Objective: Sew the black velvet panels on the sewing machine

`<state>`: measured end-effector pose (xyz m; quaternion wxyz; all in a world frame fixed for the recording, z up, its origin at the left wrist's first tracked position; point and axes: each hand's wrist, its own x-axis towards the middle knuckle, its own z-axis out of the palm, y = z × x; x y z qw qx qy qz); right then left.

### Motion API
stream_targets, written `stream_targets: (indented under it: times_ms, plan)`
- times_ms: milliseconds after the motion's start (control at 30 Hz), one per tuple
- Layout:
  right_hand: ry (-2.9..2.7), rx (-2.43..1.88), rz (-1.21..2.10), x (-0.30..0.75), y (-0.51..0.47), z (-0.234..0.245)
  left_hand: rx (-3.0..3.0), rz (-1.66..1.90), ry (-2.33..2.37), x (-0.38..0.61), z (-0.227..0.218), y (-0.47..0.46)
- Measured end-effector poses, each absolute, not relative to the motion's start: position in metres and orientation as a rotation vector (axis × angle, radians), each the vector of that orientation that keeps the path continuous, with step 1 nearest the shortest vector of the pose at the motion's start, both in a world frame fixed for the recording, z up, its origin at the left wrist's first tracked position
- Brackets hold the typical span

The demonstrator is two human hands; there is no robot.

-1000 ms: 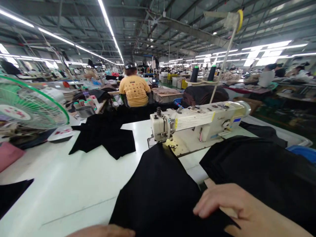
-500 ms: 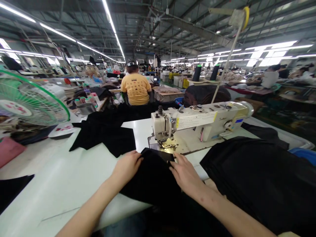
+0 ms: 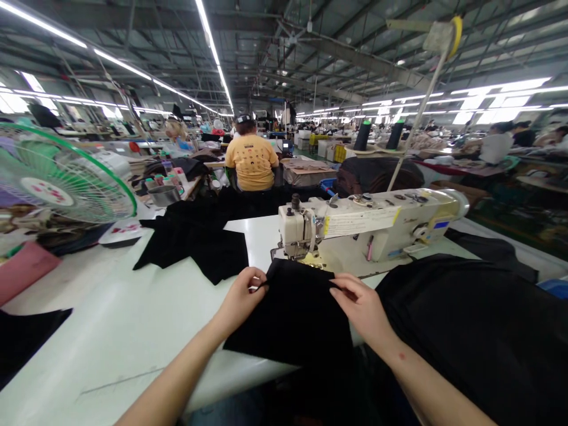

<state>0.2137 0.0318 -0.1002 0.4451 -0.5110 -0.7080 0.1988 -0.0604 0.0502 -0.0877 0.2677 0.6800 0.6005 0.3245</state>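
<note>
A piece of black fabric (image 3: 295, 316) lies on the white table (image 3: 133, 331) in front of the cream sewing machine (image 3: 373, 228). My left hand (image 3: 242, 296) pinches the fabric's far left corner. On the right corner, my right hand (image 3: 361, 305) grips the cloth with curled fingers. Both hands sit just short of the machine's needle end (image 3: 302, 248). The fabric's near end hangs over the table edge toward me.
A heap of black cloth (image 3: 470, 331) lies at the right. More black pieces (image 3: 195, 239) lie at mid-left. A green-rimmed fan (image 3: 62, 177) stands at the left, a pink item (image 3: 22, 278) below it. A person in a yellow shirt (image 3: 252, 163) sits ahead.
My hands came up from the near edge to the fabric's far end by the machine, then closed on its two corners. The view shifted slightly left.
</note>
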Motion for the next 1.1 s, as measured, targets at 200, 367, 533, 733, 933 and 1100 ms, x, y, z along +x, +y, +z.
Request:
stream_targets:
  times_ms: [200, 367, 533, 733, 933, 1100]
  plan:
    - [-1.530, -1.184, 0.780, 0.248, 0.012, -0.061, 1.396, 1.223, 1.060, -0.057, -0.063, 0.017]
    - [-1.345, -1.261, 0.914, 0.262, 0.013, -0.067, 1.416, 1.439, 1.225, -0.046, -0.058, 0.008]
    - [-1.107, -1.252, 1.089, 0.257, 0.012, -0.074, 1.317, 1.566, 1.313, -0.039, -0.049, -0.004]
    - [-1.078, -1.256, 1.005, 0.251, 0.014, -0.073, 1.217, 1.536, 1.247, -0.038, -0.044, -0.012]
    - [-1.025, -1.210, 1.037, 0.245, 0.013, -0.066, 1.155, 1.569, 1.238, -0.035, -0.041, -0.013]
    - [-1.009, -1.275, 0.949, 0.247, 0.013, -0.071, 0.985, 1.664, 1.248, -0.031, -0.042, -0.011]
